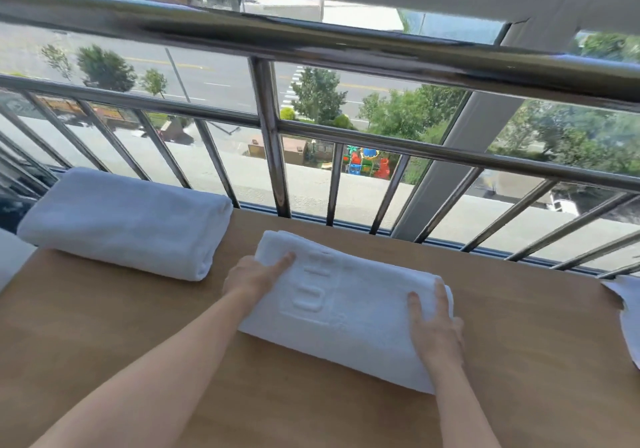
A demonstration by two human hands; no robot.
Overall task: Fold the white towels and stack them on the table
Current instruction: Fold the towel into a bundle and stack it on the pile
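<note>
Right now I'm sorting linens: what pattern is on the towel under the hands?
White towel, raised embossed emblem on top; head view.

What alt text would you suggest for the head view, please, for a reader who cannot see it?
A person's left hand and right hand rest on the ends of a folded white towel on a wooden table. A second folded towel lies apart at far left, before a metal railing overlooking a street.

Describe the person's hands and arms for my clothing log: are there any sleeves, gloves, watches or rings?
The left hand and right hand are bare, with no gloves and no rings that can be made out. The forearms are bare too: no sleeves, watch or bracelet show down to the frame's lower edge.
</note>
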